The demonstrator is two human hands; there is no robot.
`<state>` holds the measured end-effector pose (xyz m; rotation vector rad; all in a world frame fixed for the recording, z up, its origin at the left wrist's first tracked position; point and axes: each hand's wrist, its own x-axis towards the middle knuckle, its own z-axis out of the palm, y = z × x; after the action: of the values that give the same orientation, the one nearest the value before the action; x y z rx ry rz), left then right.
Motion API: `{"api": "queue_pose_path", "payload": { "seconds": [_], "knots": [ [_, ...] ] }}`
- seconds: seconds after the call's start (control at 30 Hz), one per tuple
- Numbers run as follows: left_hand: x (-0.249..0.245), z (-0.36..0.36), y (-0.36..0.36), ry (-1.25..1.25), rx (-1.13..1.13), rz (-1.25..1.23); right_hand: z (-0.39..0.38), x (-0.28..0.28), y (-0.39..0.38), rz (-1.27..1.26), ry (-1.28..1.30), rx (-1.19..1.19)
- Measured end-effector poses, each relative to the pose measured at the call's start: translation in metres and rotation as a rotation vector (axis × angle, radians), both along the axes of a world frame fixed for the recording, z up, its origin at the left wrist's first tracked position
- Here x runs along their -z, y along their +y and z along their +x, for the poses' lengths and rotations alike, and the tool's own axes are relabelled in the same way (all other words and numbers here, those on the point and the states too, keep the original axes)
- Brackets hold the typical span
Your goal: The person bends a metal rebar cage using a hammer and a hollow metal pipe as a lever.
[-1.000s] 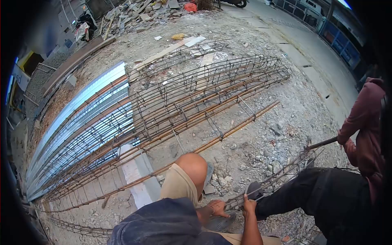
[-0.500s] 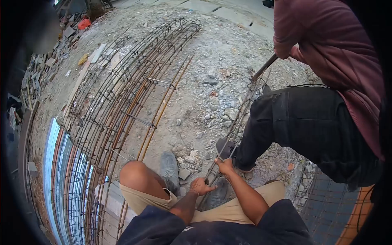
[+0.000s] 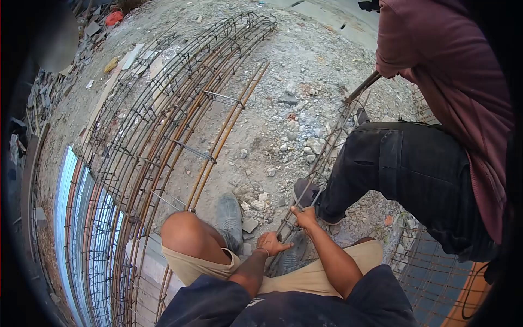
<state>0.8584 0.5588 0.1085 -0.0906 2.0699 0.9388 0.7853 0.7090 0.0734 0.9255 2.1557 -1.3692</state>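
Observation:
A narrow rebar cage (image 3: 327,147) lies on gravelly ground, running from between my knees up towards another person. My right hand (image 3: 305,217) is closed around one of its long bars near my feet. My left hand (image 3: 271,242) rests lower on the same cage end, fingers curled against the bars; its grip is partly hidden. The other person, in a maroon sleeve (image 3: 436,60) and black trousers (image 3: 408,169), stands over the cage and holds a dark rod (image 3: 362,87) at its far part.
A stack of long rebar cages (image 3: 163,120) lies to the left over corrugated metal sheets (image 3: 68,196). Loose rusty bars (image 3: 223,136) run beside it. Stones and rubble (image 3: 283,141) cover the ground. More mesh (image 3: 430,272) lies at the lower right.
One second ago the view faced the cage stack; it has swung right and down onto the narrow cage. Both hands stay on the cage, and the other person has barely shifted.

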Motion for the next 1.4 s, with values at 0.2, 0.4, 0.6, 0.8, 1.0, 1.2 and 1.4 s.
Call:
{"api": "queue_pose_path", "payload": {
  "seconds": [0.2, 0.4, 0.6, 0.8, 1.0, 1.2, 1.4],
  "knots": [
    [-0.009, -0.005, -0.005, -0.002, 0.016, 0.003, -0.006, -0.021, -0.005, -0.021, -0.096, -0.031],
    [-0.012, -0.004, -0.003, 0.09, 0.002, -0.029, -0.01, -0.04, -0.009, -0.008, -0.15, -0.024],
    [-0.004, -0.004, -0.005, 0.055, 0.016, -0.012, -0.006, -0.016, -0.007, -0.119, 0.057, 0.018],
    [0.009, -0.001, 0.0, 0.043, 0.047, 0.006, -0.005, -0.019, -0.007, 0.031, -0.059, 0.019],
    [0.0, -0.003, -0.001, 0.093, 0.009, -0.002, -0.007, -0.016, -0.001, -0.073, -0.112, 0.004],
    [-0.002, -0.004, -0.001, 0.09, 0.009, -0.036, -0.009, -0.015, -0.009, 0.123, -0.022, 0.015],
    [-0.007, -0.009, 0.001, 0.079, 0.017, -0.012, -0.015, -0.037, -0.011, 0.045, -0.107, 0.006]
  ]
}}
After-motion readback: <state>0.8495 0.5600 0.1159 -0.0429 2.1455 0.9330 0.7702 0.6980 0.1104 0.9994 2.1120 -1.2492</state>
